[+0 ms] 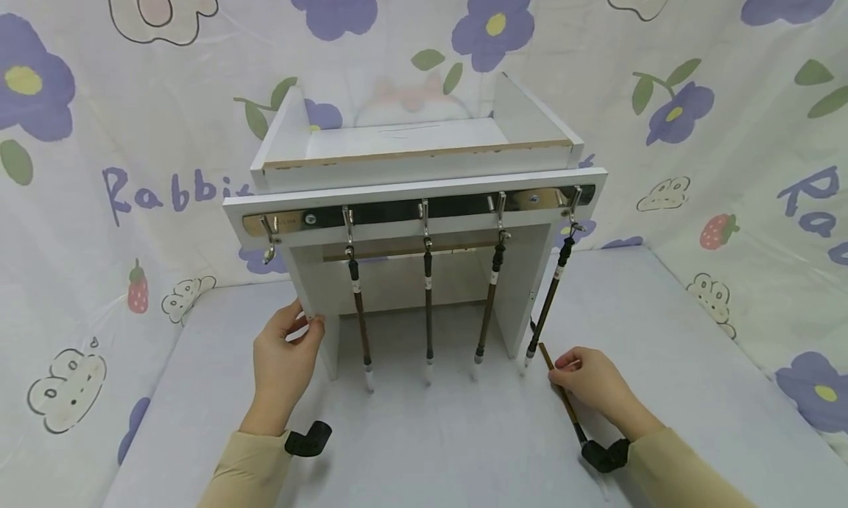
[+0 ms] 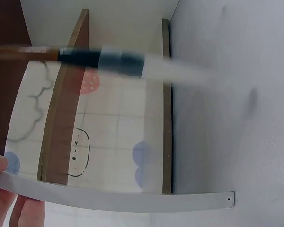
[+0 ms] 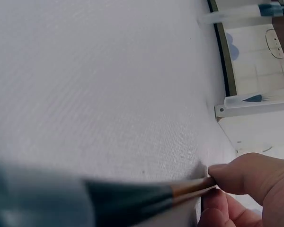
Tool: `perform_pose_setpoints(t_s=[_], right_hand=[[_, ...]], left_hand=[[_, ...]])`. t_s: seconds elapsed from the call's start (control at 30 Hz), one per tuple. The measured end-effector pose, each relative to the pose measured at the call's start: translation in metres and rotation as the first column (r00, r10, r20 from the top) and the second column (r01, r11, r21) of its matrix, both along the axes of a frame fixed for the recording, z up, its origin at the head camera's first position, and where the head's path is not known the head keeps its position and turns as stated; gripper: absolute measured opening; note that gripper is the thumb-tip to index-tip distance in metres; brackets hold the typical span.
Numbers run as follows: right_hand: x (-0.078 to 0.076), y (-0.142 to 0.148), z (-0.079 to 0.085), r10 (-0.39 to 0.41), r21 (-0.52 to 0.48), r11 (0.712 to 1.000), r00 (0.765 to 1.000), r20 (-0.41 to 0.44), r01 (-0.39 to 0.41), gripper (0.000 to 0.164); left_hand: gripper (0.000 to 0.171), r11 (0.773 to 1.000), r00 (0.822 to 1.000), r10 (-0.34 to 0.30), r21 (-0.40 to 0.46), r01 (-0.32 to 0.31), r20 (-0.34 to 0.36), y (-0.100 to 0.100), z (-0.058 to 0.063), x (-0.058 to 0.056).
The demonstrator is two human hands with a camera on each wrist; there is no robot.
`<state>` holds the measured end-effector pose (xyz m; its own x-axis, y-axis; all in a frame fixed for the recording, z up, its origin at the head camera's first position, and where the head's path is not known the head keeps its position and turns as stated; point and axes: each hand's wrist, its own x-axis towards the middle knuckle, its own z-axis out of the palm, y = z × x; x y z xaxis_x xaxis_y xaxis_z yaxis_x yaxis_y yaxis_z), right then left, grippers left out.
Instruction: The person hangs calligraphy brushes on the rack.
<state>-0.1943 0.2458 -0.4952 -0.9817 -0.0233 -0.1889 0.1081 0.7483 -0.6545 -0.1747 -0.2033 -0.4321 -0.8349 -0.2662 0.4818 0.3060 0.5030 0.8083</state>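
My left hand (image 1: 285,364) grips the front edge of the left side panel (image 1: 330,350) of a small white wooden shelf. In the left wrist view the thumb lies on the panel's inner side and the fingers on its outer side. On the right, my right hand (image 1: 599,386) pinches the brown handle of a calligraphy brush (image 1: 568,405) low over the table. Its dark lower part and clear cap point toward me, blurred in the right wrist view. Several similar brushes, among them a middle brush (image 1: 428,309), hang capped and tip-down from the shelf's hook rail (image 1: 391,212).
The leftmost hook (image 1: 269,239) sits at the rail's end, with the hanging brushes to its right. Above the rail is a tray-like top (image 1: 424,157). A pale cloth (image 1: 411,449) covers the table, and a printed curtain (image 1: 748,147) surrounds the back and sides.
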Motion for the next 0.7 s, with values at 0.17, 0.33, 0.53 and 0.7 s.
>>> perform_pose_setpoints(t_s=[0.17, 0.33, 0.53, 0.7], right_hand=[[-0.001, 0.000, 0.001, 0.000, 0.018, 1.000, 1.000, -0.023, 0.001, 0.024], [0.001, 0.002, 0.003, -0.012, -0.015, 1.000, 1.000, -0.014, 0.012, 0.019], [0.002, 0.011, 0.010, -0.015, -0.046, 0.999, 0.998, -0.057, 0.013, 0.023], [0.006, 0.017, 0.026, 0.002, -0.070, 0.997, 0.989, -0.146, -0.012, 0.027]], left_hand=[[0.031, 1.000, 1.000, 0.000, 0.004, 0.000, -0.008, 0.000, 0.000, 0.000], [0.032, 1.000, 1.000, -0.003, 0.005, 0.003, -0.004, 0.001, 0.000, -0.001], [0.032, 1.000, 1.000, 0.002, -0.004, -0.002, -0.002, 0.001, 0.000, -0.001], [0.033, 1.000, 1.000, 0.011, -0.006, -0.011, 0.001, 0.000, 0.000, -0.001]])
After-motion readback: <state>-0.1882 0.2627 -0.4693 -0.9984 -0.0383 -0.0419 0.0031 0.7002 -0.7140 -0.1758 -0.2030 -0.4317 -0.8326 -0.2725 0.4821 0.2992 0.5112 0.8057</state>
